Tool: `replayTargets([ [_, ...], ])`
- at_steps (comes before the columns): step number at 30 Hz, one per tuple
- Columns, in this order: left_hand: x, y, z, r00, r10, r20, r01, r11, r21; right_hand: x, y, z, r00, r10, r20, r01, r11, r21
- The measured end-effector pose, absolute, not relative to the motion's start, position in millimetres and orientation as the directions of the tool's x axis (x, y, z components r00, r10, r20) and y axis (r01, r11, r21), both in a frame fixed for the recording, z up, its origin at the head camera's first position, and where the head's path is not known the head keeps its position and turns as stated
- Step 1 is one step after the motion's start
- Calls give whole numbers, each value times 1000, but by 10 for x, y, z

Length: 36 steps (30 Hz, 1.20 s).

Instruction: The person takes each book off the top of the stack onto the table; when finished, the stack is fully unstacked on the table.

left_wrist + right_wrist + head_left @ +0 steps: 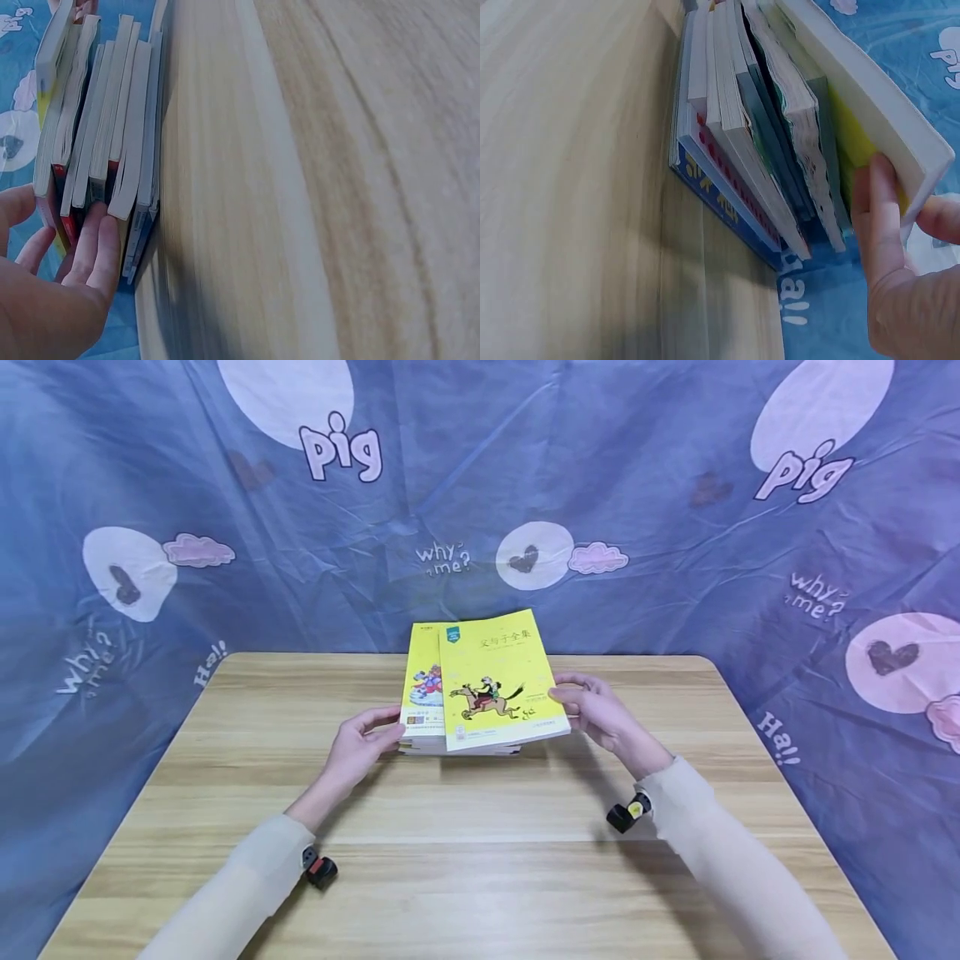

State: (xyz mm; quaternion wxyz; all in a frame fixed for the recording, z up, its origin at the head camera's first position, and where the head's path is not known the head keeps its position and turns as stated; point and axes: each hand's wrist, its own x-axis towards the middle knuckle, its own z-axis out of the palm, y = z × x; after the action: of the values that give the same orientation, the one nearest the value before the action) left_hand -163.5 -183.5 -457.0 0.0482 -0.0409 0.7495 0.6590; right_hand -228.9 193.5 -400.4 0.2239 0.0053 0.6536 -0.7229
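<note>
A yellow paperback book (501,693) with a horse and riders on its cover lies tilted over the top of a stack of books (457,748). My right hand (592,710) pinches its right edge, thumb on the cover and fingers underneath. In the right wrist view this book (885,105) angles away from the books below. At the stack's left side is my left hand (363,745), its thumb at the upper edge and its fingers (88,244) against the ends of the books. Another yellow book (424,681) shows partly beneath the held one.
The stack stands near the back edge of a wooden table (450,877). Behind it hangs a blue printed cloth (465,485), which also drapes along both sides. Small black cameras sit at the left cuff (321,870) and right cuff (622,817).
</note>
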Motion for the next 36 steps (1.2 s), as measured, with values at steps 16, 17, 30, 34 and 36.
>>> replayTargets([
  [16, -1654, -1855, -4564, -989, 2, -146, -144, 137, 980, -2208, 2549, -3980, -948, -253, -190, 254, -248, -935],
  [17, -1654, -1858, -4565, -989, 2, -149, -147, 135, 980, -2202, 2596, -3974, -950, -250, -186, 249, -252, -935],
  [30, -1645, -1866, -4556, -985, -3, -172, -171, 150, 974, -2127, 3100, -4055, -948, -284, -144, 210, -219, -953],
  [34, -1653, -1871, -4571, -986, -1, -167, -165, 152, 975, -2123, 3155, -4175, -941, -287, -178, 239, -197, -951],
  [36, -1656, -1877, -4580, -987, 2, -163, -161, 148, 976, -2132, 3167, -4243, -938, -283, -202, 262, -193, -946],
])
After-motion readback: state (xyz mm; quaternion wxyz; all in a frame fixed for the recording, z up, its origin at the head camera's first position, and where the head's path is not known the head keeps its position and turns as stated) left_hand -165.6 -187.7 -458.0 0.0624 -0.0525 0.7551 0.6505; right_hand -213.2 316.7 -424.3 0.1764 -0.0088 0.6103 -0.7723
